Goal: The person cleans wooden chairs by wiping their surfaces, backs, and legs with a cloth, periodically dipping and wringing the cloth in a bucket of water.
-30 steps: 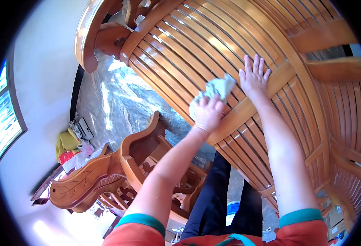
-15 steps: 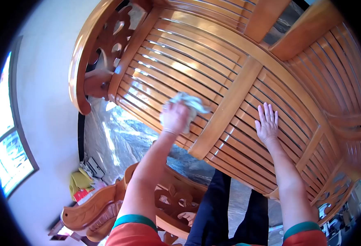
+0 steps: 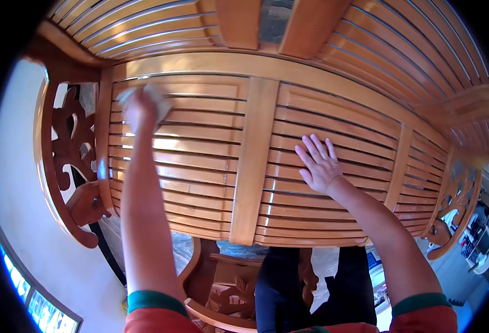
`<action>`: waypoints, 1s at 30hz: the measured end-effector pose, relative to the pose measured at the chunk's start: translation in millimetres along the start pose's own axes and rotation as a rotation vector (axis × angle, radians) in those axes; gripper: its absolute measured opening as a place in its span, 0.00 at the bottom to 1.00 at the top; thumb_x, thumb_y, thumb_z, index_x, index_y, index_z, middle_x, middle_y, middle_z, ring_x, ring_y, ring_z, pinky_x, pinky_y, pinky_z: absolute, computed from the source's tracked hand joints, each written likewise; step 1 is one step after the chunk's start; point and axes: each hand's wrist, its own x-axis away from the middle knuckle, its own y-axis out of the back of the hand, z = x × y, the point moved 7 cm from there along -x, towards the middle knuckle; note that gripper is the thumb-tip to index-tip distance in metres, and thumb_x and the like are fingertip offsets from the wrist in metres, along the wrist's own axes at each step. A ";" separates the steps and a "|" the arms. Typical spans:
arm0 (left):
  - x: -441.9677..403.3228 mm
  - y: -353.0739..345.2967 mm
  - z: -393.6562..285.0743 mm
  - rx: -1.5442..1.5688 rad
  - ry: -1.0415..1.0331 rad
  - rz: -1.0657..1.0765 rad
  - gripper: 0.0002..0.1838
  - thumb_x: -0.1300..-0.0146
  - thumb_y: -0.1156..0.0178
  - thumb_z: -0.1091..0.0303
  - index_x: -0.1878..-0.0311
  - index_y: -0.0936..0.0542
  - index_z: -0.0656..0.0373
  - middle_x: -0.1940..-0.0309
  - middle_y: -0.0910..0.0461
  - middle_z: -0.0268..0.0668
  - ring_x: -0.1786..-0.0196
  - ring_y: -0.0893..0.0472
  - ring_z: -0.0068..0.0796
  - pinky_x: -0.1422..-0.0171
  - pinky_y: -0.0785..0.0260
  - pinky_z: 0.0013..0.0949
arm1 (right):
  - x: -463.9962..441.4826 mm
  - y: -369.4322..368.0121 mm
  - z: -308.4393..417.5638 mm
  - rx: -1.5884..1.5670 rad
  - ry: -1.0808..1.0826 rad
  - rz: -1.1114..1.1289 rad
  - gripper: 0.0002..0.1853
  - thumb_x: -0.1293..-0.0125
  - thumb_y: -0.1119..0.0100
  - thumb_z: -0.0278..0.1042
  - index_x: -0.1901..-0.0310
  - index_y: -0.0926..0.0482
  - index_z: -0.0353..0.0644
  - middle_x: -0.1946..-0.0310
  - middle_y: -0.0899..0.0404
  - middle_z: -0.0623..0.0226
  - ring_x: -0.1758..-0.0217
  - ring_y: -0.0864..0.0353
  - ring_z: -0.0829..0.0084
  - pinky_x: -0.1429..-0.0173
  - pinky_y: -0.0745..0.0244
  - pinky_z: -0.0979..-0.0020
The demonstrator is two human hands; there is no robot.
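Note:
A slatted wooden bench (image 3: 254, 161) with a glossy orange-brown finish spreads out in front of me. At the far left of its seat, close to the backrest, my left hand (image 3: 140, 114) presses a pale cloth (image 3: 160, 102) onto the slats. Motion blurs this hand and the cloth, and the fingers are partly hidden. On the seat section right of the wide middle board lies my right hand (image 3: 321, 168), palm down with fingers spread, holding nothing.
The bench has a carved left armrest (image 3: 69, 144) and a slatted backrest (image 3: 244, 25). Behind me, near my legs, stands another carved wooden piece of furniture (image 3: 228, 288). A window (image 3: 44, 311) is at lower left, and assorted items (image 3: 480, 244) sit beyond the right armrest.
My left hand has carried the cloth from the seat's front edge to its back left. My right hand stays flat on the slats. The view has turned, levelling the bench.

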 end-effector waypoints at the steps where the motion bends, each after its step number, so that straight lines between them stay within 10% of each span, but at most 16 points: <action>1: 3.8 -19.0 -45.1 0.144 -0.003 0.004 0.14 0.41 0.49 0.57 0.60 0.21 0.54 0.63 0.20 0.45 0.57 0.21 0.45 0.52 0.31 0.44 | 0.1 -0.3 -0.6 -0.019 0.002 -0.002 0.32 0.41 0.48 0.49 0.35 0.41 0.53 0.31 0.51 0.63 0.27 0.56 0.62 0.28 0.65 0.50; 4: 72.3 -41.4 -190.7 0.122 -0.407 -0.214 0.08 0.43 0.48 0.63 0.66 0.22 0.54 0.66 0.22 0.42 0.64 0.23 0.47 0.56 0.33 0.45 | 0.9 0.1 -1.2 -0.017 0.004 0.006 0.31 0.39 0.50 0.50 0.34 0.42 0.54 0.31 0.52 0.64 0.27 0.56 0.62 0.28 0.65 0.49; 10: 254.6 -66.9 -334.9 0.176 -0.933 0.165 0.07 0.45 0.46 0.61 0.66 0.23 0.51 0.64 0.22 0.33 0.57 0.24 0.42 0.59 0.30 0.45 | 4.2 -2.6 -6.5 -0.049 0.008 -0.002 0.29 0.37 0.53 0.52 0.36 0.39 0.51 0.32 0.47 0.64 0.28 0.53 0.65 0.28 0.64 0.50; 14: 270.6 -78.1 -333.6 0.190 -0.983 0.259 0.07 0.45 0.44 0.63 0.67 0.22 0.54 0.62 0.21 0.37 0.58 0.25 0.43 0.51 0.33 0.43 | 14.5 2.7 -11.7 -0.152 0.076 -0.211 0.24 0.39 0.50 0.48 0.44 0.29 0.43 0.41 0.33 0.62 0.33 0.42 0.64 0.28 0.60 0.52; 24: 289.5 -78.8 -295.3 -0.381 -0.216 0.077 0.15 0.35 0.58 0.57 0.57 0.25 0.55 0.57 0.24 0.36 0.50 0.27 0.34 0.49 0.38 0.44 | 314.4 -18.7 -171.1 0.017 -0.188 -0.176 0.33 0.42 0.46 0.54 0.35 0.38 0.52 0.30 0.52 0.65 0.25 0.63 0.66 0.28 0.80 0.47; 26: 311.9 -107.1 -305.8 -0.282 -0.170 0.076 0.15 0.35 0.56 0.56 0.59 0.25 0.55 0.56 0.24 0.37 0.51 0.26 0.36 0.52 0.37 0.45 | 373.0 -0.6 -224.5 -0.128 -0.419 -0.038 0.34 0.45 0.41 0.43 0.36 0.40 0.51 0.35 0.46 0.55 0.31 0.50 0.57 0.32 0.55 0.43; 27: 335.2 -105.9 -340.9 -0.257 -0.251 0.056 0.15 0.36 0.56 0.55 0.60 0.24 0.55 0.57 0.23 0.38 0.53 0.25 0.37 0.52 0.36 0.45 | 410.3 -3.1 -259.3 -0.245 -0.476 -0.385 0.41 0.50 0.38 0.29 0.35 0.47 0.52 0.39 0.43 0.49 0.35 0.44 0.55 0.37 0.45 0.45; 30: 411.1 -125.2 -460.9 -0.091 -0.378 0.015 0.15 0.38 0.53 0.53 0.63 0.24 0.53 0.65 0.21 0.41 0.62 0.23 0.46 0.52 0.34 0.46 | 511.4 112.2 -359.0 0.121 -0.713 -0.332 0.34 0.51 0.42 0.26 0.39 0.41 0.42 0.44 0.40 0.48 0.37 0.42 0.52 0.39 0.46 0.44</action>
